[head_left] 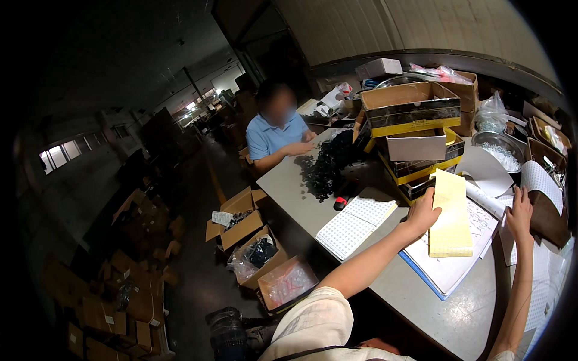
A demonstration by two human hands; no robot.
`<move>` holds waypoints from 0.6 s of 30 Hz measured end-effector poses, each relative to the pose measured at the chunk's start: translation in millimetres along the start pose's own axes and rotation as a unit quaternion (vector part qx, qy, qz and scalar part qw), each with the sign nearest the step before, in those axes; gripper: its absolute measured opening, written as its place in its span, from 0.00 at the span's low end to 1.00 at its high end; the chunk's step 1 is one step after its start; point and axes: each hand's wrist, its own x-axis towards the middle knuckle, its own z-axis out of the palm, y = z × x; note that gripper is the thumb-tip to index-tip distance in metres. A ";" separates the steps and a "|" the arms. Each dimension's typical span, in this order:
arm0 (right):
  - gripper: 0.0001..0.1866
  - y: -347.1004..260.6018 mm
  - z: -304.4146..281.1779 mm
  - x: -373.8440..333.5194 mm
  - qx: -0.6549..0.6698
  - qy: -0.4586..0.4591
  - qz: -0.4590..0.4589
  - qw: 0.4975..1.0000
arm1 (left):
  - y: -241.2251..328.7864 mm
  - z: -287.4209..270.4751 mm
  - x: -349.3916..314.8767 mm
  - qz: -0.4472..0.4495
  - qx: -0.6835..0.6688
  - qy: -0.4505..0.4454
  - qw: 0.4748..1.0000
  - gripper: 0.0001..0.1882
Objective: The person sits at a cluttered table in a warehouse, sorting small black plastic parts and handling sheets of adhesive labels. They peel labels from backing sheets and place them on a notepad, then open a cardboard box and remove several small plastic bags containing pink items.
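My left hand is closed on the left edge of a long yellow paper pad, thumb across its front. Beneath the pad lie white written sheets on a blue-edged folder or clipboard; a curled white page rises at its far right. My right hand rests beside that curled page with fingers stretched out, next to patterned paper sheets at the table's right. Whether its fingertips touch a sheet is hard to make out. An opened patterned booklet lies left of the folder.
Worn cardboard boxes are stacked behind my hands. A metal bowl of small pale pieces stands at the right. Black parts are heaped across the table from a person in a blue shirt. Open cartons stand on the floor at left.
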 end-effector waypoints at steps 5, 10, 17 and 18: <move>0.36 -25.0 -11.6 1.2 0.100 -0.075 0.021 0.992 | -15.1 -1.9 -3.0 0.013 -0.026 0.007 1.000 0.23; 0.33 -18.4 -17.7 -0.9 0.076 0.008 -0.002 0.997 | -11.5 -0.6 -0.6 0.000 -0.068 -0.012 0.998 0.23; 0.31 -18.1 -35.5 6.1 0.109 0.005 0.020 0.994 | -10.3 8.1 13.5 -0.049 -0.306 -0.031 0.950 0.22; 0.29 -42.3 -44.9 9.3 0.142 -0.006 0.018 0.990 | -21.1 -0.2 8.8 -0.065 -0.327 -0.012 0.943 0.21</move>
